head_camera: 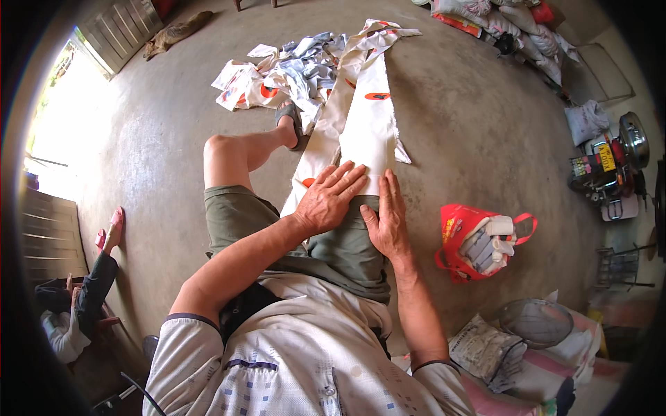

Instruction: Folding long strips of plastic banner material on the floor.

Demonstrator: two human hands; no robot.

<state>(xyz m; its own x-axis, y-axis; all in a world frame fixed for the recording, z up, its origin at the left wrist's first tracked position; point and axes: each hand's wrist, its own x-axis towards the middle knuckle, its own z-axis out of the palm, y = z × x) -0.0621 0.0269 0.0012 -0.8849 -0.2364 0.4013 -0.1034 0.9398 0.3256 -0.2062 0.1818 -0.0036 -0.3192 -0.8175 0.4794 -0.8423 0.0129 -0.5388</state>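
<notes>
A long white cloth strip [369,130] with orange-red patches runs from my right thigh out over the concrete floor, its near end laid across the thigh. My left hand [330,197] lies flat on that end, fingers spread a little. At the strip's right edge rests my right hand [387,221], its thumb apart from the fingers. Another length of the cloth [322,138] passes under my left forearm, between my legs. Beyond my sandalled foot lies a heap of white and grey-blue cloth pieces [296,73].
A red bag [452,234] of rolled cloth stands on the floor at right. Stuffed sacks [515,26] lie at top right, a motorcycle [606,161] stands at the right wall. A person [78,312] sits at lower left; a dog [177,35] lies by the door.
</notes>
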